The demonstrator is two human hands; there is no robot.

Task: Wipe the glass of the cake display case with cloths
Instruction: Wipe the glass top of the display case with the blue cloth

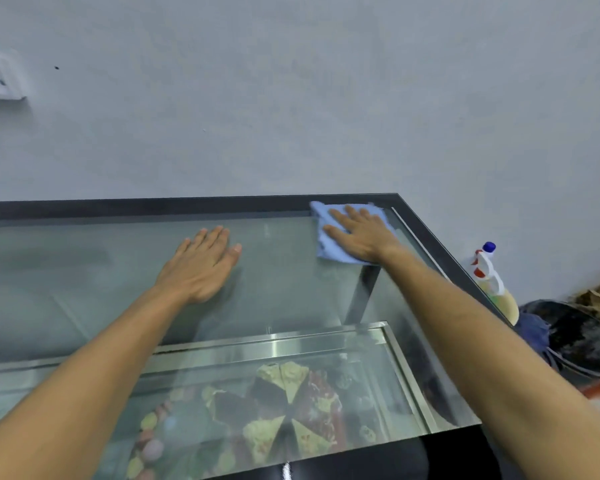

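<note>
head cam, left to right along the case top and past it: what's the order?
wall socket → left hand → right hand pressed flat on blue cloth → spray bottle → dark bin

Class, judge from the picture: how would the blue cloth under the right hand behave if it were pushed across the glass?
The blue cloth looks thin and rumpled, so it is probably floppy and would bunch if pushed from one edge. Pressed flat under the right hand, it would likely slide easily over the smooth glass top.

Blue cloth point(329, 233) flat on case glass point(284, 271)
</note>
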